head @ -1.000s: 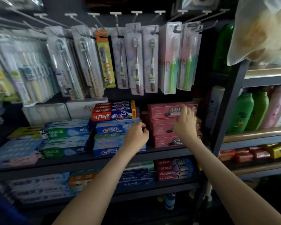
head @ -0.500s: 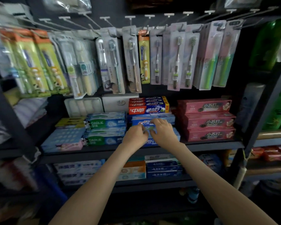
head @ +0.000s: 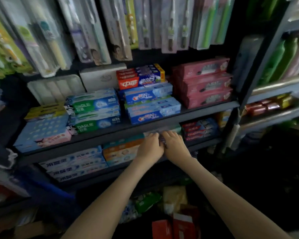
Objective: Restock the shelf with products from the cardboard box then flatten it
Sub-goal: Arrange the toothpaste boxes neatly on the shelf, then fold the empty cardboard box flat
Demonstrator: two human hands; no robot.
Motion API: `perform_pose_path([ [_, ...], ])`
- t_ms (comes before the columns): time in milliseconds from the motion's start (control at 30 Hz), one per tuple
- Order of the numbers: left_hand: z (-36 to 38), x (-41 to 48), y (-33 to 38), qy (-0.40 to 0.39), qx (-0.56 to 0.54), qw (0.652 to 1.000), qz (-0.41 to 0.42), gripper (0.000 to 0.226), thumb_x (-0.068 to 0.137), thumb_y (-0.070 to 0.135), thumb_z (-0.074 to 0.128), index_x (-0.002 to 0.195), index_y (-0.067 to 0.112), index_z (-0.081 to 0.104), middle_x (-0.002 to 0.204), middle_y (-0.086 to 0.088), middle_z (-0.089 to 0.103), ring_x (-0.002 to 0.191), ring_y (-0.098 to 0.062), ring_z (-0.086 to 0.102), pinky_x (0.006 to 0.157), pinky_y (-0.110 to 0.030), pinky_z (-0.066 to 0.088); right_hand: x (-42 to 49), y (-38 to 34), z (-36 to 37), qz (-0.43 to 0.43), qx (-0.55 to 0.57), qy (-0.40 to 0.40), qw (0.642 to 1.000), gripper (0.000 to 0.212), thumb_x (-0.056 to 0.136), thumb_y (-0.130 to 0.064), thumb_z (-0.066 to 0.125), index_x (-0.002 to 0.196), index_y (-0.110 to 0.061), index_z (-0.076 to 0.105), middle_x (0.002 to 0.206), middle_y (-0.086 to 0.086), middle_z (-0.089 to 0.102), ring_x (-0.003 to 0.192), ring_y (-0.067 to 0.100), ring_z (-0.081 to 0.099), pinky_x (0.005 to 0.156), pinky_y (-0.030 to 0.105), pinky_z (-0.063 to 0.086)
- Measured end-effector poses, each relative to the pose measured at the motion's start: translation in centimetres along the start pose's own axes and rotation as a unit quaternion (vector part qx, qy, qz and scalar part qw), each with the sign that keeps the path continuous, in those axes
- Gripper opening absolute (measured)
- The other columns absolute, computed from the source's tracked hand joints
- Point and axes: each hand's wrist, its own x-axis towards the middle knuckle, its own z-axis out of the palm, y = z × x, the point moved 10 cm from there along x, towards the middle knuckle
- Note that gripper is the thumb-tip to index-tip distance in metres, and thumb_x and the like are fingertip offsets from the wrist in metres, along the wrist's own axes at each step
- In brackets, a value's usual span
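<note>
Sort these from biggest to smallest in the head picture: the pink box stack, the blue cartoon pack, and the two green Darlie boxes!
1. Pink box stack
2. Blue cartoon pack
3. Top Darlie box and bottom Darlie box: these two look about the same size, so I won't rank them.

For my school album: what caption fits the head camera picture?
Left hand and right hand meet at toothpaste boxes on the lower shelf.

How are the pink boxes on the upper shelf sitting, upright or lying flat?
Lying flat: the pink boxes are stacked three high on the shelf, long sides facing out.
</note>
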Motion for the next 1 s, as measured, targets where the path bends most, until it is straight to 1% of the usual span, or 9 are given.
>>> perform_pose_path([
  [167, 13.2, -2.6, 6.3, -0.155, 0.027, 0.985, 0.071, 0.033, 0.098, 0.027, 0.041, 0.126, 0.013, 0.052, 0.126, -0.007, 0.053, 0.106, -0.024, 0.056, 0.075, -0.031, 0.045, -9.9, 10.6, 1.7, 0.139, 0.004, -0.005, 0.99, 0.042, 0.088, -0.017, 0.05, 0.13, -0.014, 0.047, 0.128, 0.005, 0.051, 0.121, 0.027, 0.043, 0.095, 0.035, 0.031],
  [267, 20.8, -6.1, 10.8, -0.237, 0.033, 0.964, 0.119, 0.027, 0.098, 0.028, 0.04, 0.116, 0.014, 0.054, 0.116, -0.007, 0.054, 0.097, -0.025, 0.055, 0.075, -0.035, 0.047, -17.6, 17.3, 2.4, 0.233, 0.007, 0.003, 0.973, 0.035, 0.092, -0.019, 0.046, 0.127, -0.015, 0.05, 0.125, 0.006, 0.052, 0.119, 0.028, 0.044, 0.095, 0.036, 0.032],
  [367, 28.5, -10.8, 14.8, -0.311, 0.036, 0.936, 0.158, 0.029, 0.099, 0.027, 0.04, 0.12, 0.013, 0.054, 0.117, -0.007, 0.054, 0.1, -0.024, 0.056, 0.079, -0.035, 0.048, -26.9, 23.4, 3.7, 0.334, 0.024, 0.009, 0.942, 0.037, 0.095, -0.02, 0.043, 0.132, -0.015, 0.048, 0.129, 0.005, 0.052, 0.122, 0.027, 0.044, 0.098, 0.037, 0.032],
  [533, 41.5, -20.8, 18.2, -0.422, 0.056, 0.887, 0.181, 0.035, 0.098, 0.028, 0.04, 0.13, 0.013, 0.048, 0.126, -0.007, 0.054, 0.107, -0.025, 0.056, 0.082, -0.032, 0.047, -45.1, 30.4, 8.9, 0.493, 0.058, 0.01, 0.868, 0.038, 0.094, -0.017, 0.045, 0.131, -0.012, 0.049, 0.128, 0.007, 0.054, 0.119, 0.026, 0.049, 0.098, 0.037, 0.042],
  [700, 54.3, -30.8, 18.3, -0.523, 0.091, 0.826, 0.186, 0.044, 0.099, 0.029, 0.041, 0.14, 0.013, 0.039, 0.136, -0.006, 0.047, 0.118, -0.022, 0.051, 0.095, -0.035, 0.046, -62.9, 34.2, 17.2, 0.644, 0.094, 0.014, 0.759, 0.043, 0.096, -0.021, 0.05, 0.138, -0.016, 0.044, 0.137, 0.003, 0.05, 0.126, 0.019, 0.046, 0.104, 0.032, 0.039],
  [800, 61.0, -34.7, 16.3, -0.558, 0.122, 0.802, 0.174, 0.046, 0.099, 0.029, 0.041, 0.141, 0.01, 0.038, 0.138, -0.007, 0.046, 0.122, -0.024, 0.048, 0.099, -0.035, 0.044, -70.9, 35.0, 23.7, 0.7, 0.164, -0.022, 0.695, 0.059, 0.092, -0.034, 0.057, 0.144, -0.02, 0.032, 0.146, 0.002, 0.039, 0.135, 0.02, 0.035, 0.111, 0.037, 0.03],
  [867, 65.1, -37.2, 14.0, -0.591, 0.155, 0.774, 0.166, 0.045, 0.099, 0.028, 0.04, 0.14, 0.009, 0.038, 0.138, -0.009, 0.046, 0.121, -0.025, 0.049, 0.1, -0.036, 0.043, -73.4, 34.6, 28.8, 0.69, 0.213, -0.088, 0.686, 0.086, 0.083, -0.047, 0.064, 0.15, -0.025, 0.016, 0.155, 0.001, 0.024, 0.142, 0.021, 0.021, 0.116, 0.042, 0.02],
  [933, 68.4, -39.4, 12.4, -0.617, 0.169, 0.748, 0.179, 0.047, 0.098, 0.022, 0.042, 0.143, 0.011, 0.034, 0.144, -0.01, 0.039, 0.129, -0.026, 0.041, 0.106, -0.038, 0.038, -74.3, 33.4, 33.9, 0.652, 0.256, -0.194, 0.687, 0.108, 0.074, -0.053, 0.07, 0.151, -0.031, -0.002, 0.159, 0.001, 0.006, 0.146, 0.024, 0.004, 0.117, 0.049, 0.007],
  [1000, 70.9, -40.8, 11.8, -0.626, 0.17, 0.729, 0.218, 0.055, 0.091, 0.011, 0.046, 0.145, 0.016, 0.032, 0.149, -0.008, 0.032, 0.139, -0.026, 0.026, 0.114, -0.041, 0.026, -74.8, 32.3, 37.8, 0.614, 0.275, -0.275, 0.687, 0.112, 0.074, -0.049, 0.071, 0.15, -0.033, -0.01, 0.16, 0.004, -0.005, 0.146, 0.027, -0.008, 0.116, 0.052, -0.001],
])
